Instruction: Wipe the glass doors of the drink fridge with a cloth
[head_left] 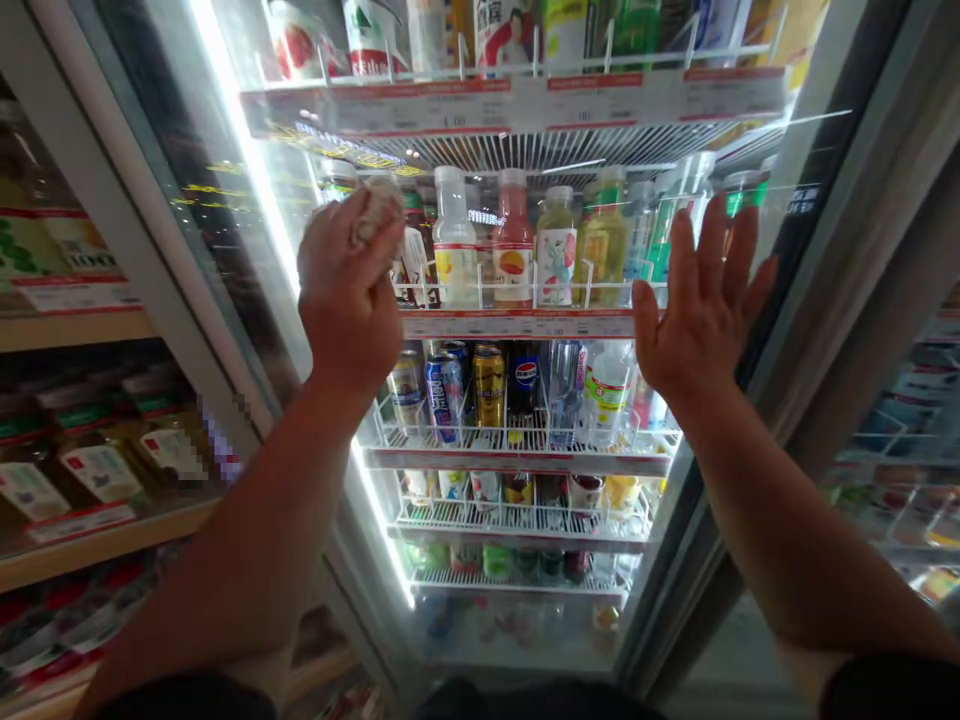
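Observation:
My left hand (349, 290) is closed around a crumpled pale cloth (377, 212), at the upper left of a drinks fridge's glass door (517, 385). The cloth appears to lie against the glass; part of it is hidden by my fingers. On the right, my right hand (701, 310) is open with fingers spread, at or very near the glass near the door's right edge. It holds nothing. Between my hands, behind the glass, stand bottles, among them a pink-red juice bottle (513, 245) and a clear bottle with a white cap (454, 245).
Lower fridge shelves hold cans such as a gold can (489, 385), beside a dark Pepsi bottle (523, 375). Wooden shelves (75, 328) with bottled goods stand at the left. A grey door frame (810, 270) runs along the right. Bright light strips edge the fridge.

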